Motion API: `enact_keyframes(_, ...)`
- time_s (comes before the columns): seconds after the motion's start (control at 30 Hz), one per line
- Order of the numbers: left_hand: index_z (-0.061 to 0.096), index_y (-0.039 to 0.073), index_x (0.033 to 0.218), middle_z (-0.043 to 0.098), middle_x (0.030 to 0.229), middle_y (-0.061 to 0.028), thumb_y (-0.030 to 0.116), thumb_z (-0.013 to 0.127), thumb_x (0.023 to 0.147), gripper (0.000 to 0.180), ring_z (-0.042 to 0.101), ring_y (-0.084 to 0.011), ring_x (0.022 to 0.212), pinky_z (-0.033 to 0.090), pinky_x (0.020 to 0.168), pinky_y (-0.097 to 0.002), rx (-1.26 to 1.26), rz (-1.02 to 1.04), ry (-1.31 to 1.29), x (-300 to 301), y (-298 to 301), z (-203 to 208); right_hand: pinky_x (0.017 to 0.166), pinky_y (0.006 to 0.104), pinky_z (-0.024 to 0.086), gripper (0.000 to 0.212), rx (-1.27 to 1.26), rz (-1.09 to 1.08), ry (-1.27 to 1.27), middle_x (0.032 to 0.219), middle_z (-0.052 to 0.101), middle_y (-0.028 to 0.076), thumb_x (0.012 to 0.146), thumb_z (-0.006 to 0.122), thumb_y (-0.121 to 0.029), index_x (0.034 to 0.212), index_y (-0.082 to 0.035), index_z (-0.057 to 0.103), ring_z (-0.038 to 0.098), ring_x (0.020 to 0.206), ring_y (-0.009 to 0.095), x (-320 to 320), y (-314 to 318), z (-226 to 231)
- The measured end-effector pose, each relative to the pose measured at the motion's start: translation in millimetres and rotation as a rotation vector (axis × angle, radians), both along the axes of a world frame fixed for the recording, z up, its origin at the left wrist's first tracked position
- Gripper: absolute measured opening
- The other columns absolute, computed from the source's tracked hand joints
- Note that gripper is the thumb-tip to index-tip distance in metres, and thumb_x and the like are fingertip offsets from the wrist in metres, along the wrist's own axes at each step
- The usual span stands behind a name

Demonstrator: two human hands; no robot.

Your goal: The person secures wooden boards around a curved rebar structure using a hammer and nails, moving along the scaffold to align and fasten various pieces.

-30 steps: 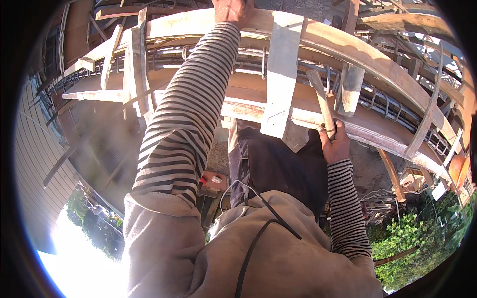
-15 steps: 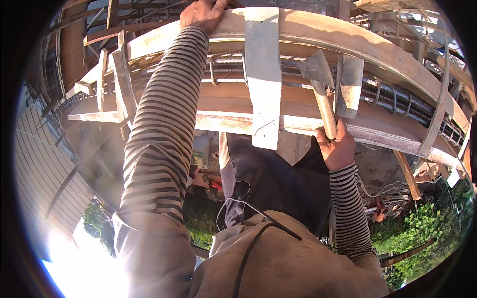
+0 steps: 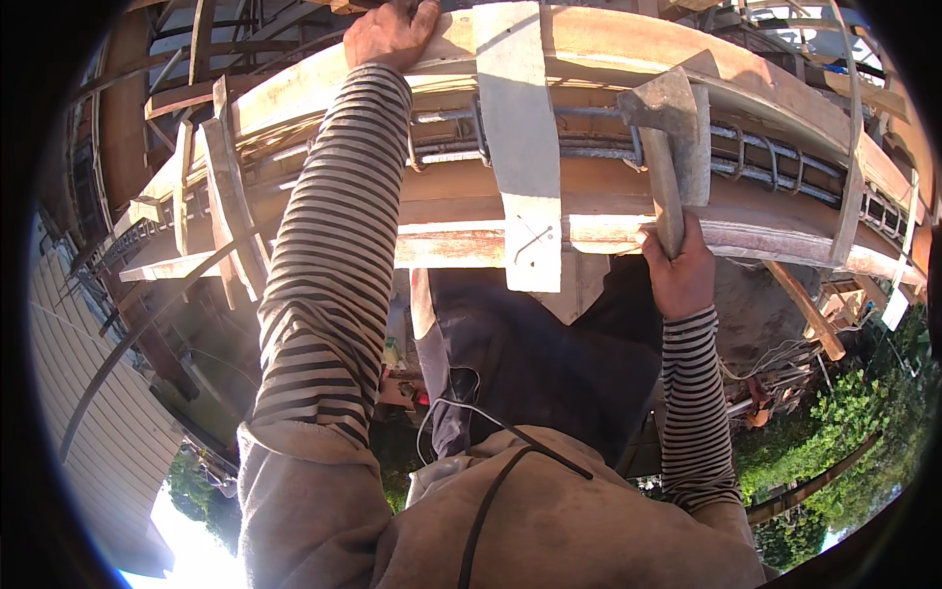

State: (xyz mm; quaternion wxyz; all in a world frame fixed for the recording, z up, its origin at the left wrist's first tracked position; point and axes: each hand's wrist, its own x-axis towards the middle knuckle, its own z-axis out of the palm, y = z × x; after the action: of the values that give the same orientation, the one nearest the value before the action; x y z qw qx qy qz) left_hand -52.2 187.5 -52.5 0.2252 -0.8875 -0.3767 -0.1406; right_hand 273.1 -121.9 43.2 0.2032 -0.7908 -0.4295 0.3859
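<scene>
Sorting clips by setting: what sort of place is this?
Most likely an outdoor building site: rebar runs between long boards, the right hand grips a hatchet, and sunlit foliage shows beyond.

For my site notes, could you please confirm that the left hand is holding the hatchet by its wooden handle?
Not quite: the head view shows the right hand holding the hatchet by its wooden handle.
</scene>
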Motion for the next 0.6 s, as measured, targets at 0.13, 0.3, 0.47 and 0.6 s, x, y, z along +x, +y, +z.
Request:
enact_keyframes(0.13,0.064,0.018,0.099,0.066,0.087,-0.0075,0.032,0.073,0.081,0.025,0.063,-0.0283,0.063,0.05,0.05,-0.0427,0.098,-0.048,-0.066,-4.7,3.8,-9.0,0.077,0.0431,0.055,0.042,0.011,0.013,-0.029,0.094,0.072,0.022,0.087,0.075,-0.021,0.12,-0.001,0.059,0.072,0.089,0.037,-5.5,1.6,1.3)
enact_keyframes(0.3,0.063,0.017,0.096,0.068,0.09,-0.0103,0.036,0.068,0.085,0.022,0.066,-0.0321,0.068,0.052,0.055,-0.0456,0.075,0.018,-0.09,-4.9,4.1,-17.0,0.076,0.0398,0.055,0.042,0.089,0.01,-0.017,0.09,0.071,0.018,0.087,0.075,-0.02,0.119,0.0,0.058,0.072,0.086,0.033,-9.4,-6.1,-4.5)
enact_keyframes(0.47,0.063,0.019,0.093,0.07,0.09,-0.0107,0.043,0.061,0.09,0.024,0.069,-0.0351,0.074,0.055,0.061,-0.0476,-0.409,0.232,-0.062,-1.7,8.3,-0.8,0.066,0.0363,0.051,0.036,-0.016,0.068,0.128,0.08,0.064,0.012,0.092,0.071,-0.021,0.115,0.003,0.057,0.062,0.067,0.026,-22.8,-66.7,41.2)
enact_keyframes(0.6,0.061,0.019,0.093,0.071,0.087,-0.0097,0.044,0.06,0.09,0.026,0.069,-0.0354,0.072,0.055,0.063,-0.0478,-0.225,0.159,-0.027,-4.2,4.3,-12.7,0.055,0.0296,0.048,0.036,-0.474,-0.069,0.704,0.084,0.062,0.011,0.1,0.061,-0.03,0.118,0.0,0.051,0.056,0.056,0.017,-48.3,-122.0,111.8)
